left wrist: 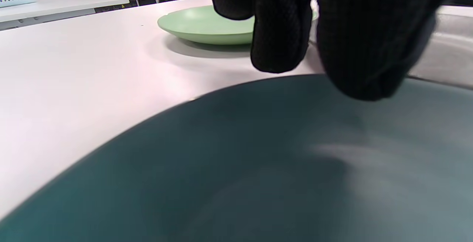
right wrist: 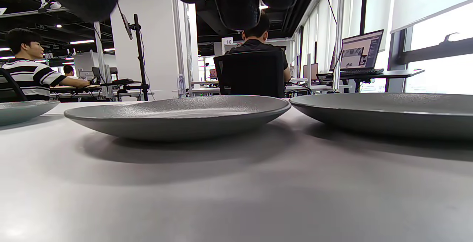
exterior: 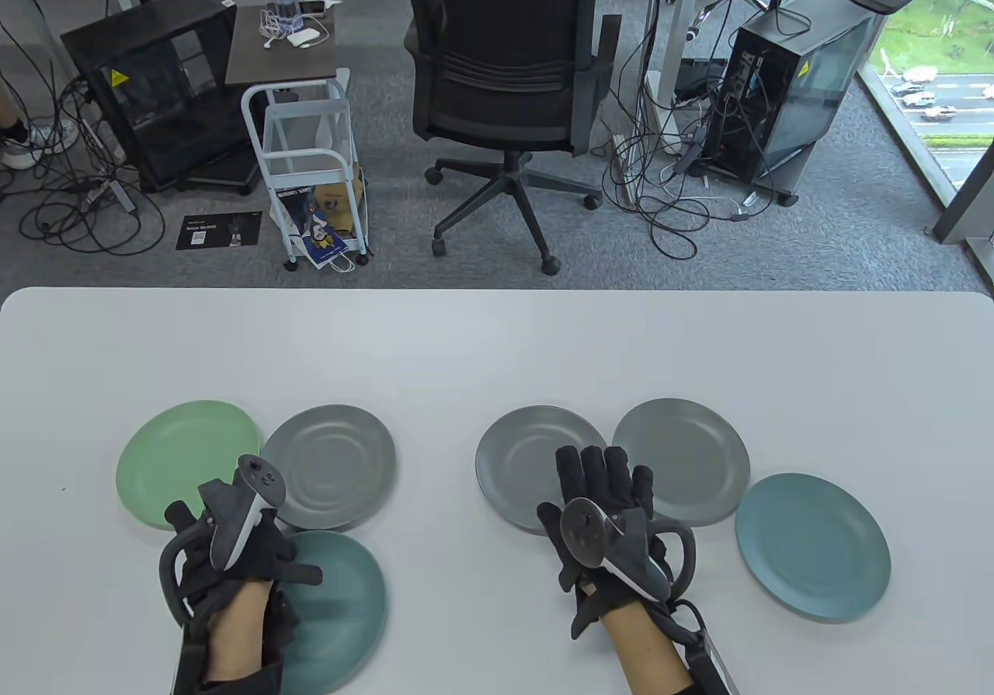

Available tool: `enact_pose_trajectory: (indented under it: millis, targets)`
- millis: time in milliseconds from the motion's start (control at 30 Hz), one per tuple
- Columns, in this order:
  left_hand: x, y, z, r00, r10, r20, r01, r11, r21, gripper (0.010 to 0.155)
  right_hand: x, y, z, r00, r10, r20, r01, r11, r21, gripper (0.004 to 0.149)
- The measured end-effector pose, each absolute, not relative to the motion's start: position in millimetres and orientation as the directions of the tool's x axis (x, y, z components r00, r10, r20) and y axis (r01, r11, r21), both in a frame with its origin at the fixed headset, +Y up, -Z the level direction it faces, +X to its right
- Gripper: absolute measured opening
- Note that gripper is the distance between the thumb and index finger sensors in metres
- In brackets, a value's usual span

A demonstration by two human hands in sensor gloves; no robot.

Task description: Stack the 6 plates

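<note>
Six plates lie unstacked; left hand (exterior: 233,540) over teal plate (exterior: 342,609), right hand (exterior: 613,516) flat, fingers spread, gripping nothing; left grip unclear — overlapping rims could snag, slide.

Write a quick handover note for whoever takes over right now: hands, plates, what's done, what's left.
Left hand: over the near-left teal plate, no grip visible.
Right hand: fingers spread over the middle grey plate, holding nothing.
Plates: green plate and left grey plate far left; right grey plate and blue plate on the right.
Done: nothing stacked.
Left: stack all six.
</note>
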State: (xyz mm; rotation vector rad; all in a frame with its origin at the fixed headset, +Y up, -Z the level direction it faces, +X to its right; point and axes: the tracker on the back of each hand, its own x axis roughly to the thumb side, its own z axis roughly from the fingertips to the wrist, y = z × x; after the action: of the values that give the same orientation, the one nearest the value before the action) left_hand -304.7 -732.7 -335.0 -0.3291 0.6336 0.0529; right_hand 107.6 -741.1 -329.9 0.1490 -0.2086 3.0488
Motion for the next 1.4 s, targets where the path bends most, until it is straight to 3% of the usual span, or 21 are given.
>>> enact_pose_trajectory:
  millis: [267, 500, 700, 867, 1400]
  targets:
    - [-305.3, -745.0, -337.8, 0.807, -0.110, -0.580, -0.125, 0.928, -0.350, 0.078, 110.8, -740.8, -330.3, -0.990, 0.098, 0.100, -0.111, -0.986, -0.127, 0.072]
    - [-308.0, -741.5, -335.1, 0.805, -0.076, -0.589, -0.154, 0.931, -0.330, 0.076, 112.9, -740.6, -329.8, -0.989, 0.116, 0.095, -0.128, -0.984, -0.125, 0.072]
    - [-310.3, -732.6, -332.6, 0.811, 0.003, -0.585, -0.222, 0.927, -0.302, 0.069, 117.9, -738.3, -329.2, -0.984, 0.153, 0.089, -0.164, -0.977, -0.136, 0.072]
    - [-313.8, -728.4, -331.6, 0.812, 0.090, -0.577, -0.306, 0.907, -0.289, 0.047, 121.1, -740.0, -331.4, -0.984, 0.161, 0.081, -0.170, -0.977, -0.128, 0.073]
    - [-320.1, -729.5, -333.6, 0.794, 0.389, -0.468, -0.544, 0.797, -0.262, 0.045, 120.3, -740.6, -331.2, -0.979, 0.181, 0.090, -0.191, -0.975, -0.114, 0.073]
